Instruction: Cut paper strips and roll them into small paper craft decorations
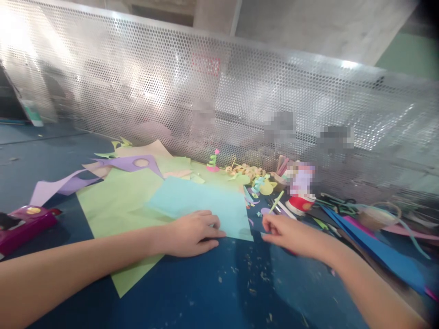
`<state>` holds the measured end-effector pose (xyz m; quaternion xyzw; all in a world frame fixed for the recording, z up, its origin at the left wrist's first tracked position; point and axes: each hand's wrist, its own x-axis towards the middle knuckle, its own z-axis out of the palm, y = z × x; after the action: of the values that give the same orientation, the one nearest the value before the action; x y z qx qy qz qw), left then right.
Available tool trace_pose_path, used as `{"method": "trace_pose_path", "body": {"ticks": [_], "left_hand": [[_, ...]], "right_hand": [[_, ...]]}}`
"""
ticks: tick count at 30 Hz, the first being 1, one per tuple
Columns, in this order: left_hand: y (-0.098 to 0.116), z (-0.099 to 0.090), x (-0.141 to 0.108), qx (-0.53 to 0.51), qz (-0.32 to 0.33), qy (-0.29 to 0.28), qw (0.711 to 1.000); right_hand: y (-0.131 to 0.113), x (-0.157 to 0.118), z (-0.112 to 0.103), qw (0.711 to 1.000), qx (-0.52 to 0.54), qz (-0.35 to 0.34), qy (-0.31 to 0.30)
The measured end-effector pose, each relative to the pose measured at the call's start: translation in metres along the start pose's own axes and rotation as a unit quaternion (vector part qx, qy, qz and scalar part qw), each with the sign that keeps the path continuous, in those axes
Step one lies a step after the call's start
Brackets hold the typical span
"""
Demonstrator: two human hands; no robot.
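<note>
My left hand (197, 233) lies palm down on the front edge of a light blue sheet of paper (206, 196), fingers loosely extended and thumb apart. Beneath that sheet is a larger light green sheet (120, 196), one corner pointing toward me. Just right of the blue sheet, my right hand (288, 233) hovers over or rests on the table with its fingers curled together. A thin yellow-green strip (276, 202) rises right behind those fingers; whether they grip it, I cannot tell. Small paper scraps (252, 201) lie beyond the right hand.
A magenta device (29, 224) sits at the left, near purple cut paper (126, 163). Small paper figures (212, 162) and yellowish curled pieces (250, 171) line the back. A red and white cup (300, 203) and blue strips (373, 242) are at right. A perforated metal panel (164, 77) stands behind.
</note>
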<state>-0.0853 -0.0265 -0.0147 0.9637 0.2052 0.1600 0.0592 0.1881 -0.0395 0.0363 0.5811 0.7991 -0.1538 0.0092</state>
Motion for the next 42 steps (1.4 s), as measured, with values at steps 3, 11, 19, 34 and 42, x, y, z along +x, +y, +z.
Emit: {"method": "trace_pose_path", "body": {"ticks": [3, 11, 19, 34, 42], "left_hand": [[0.0, 0.0, 0.001, -0.004, 0.003, 0.004, 1.0], [-0.014, -0.008, 0.003, -0.146, -0.079, -0.009, 0.986], [-0.057, -0.042, -0.01, -0.272, -0.145, -0.117, 0.944], [-0.086, -0.062, -0.026, -0.265, -0.221, -0.22, 0.912], [-0.086, -0.057, -0.025, -0.225, -0.192, -0.216, 0.931]], "right_hand": [[-0.015, 0.002, 0.0, 0.989, 0.093, -0.021, 0.116], [-0.06, 0.022, 0.067, 0.959, 0.17, -0.131, 0.183], [-0.057, 0.021, 0.07, 0.954, 0.139, -0.196, 0.177], [-0.055, 0.024, 0.073, 0.957, -0.016, -0.241, 0.161], [-0.058, 0.023, 0.072, 0.952, -0.056, -0.26, 0.152]]}}
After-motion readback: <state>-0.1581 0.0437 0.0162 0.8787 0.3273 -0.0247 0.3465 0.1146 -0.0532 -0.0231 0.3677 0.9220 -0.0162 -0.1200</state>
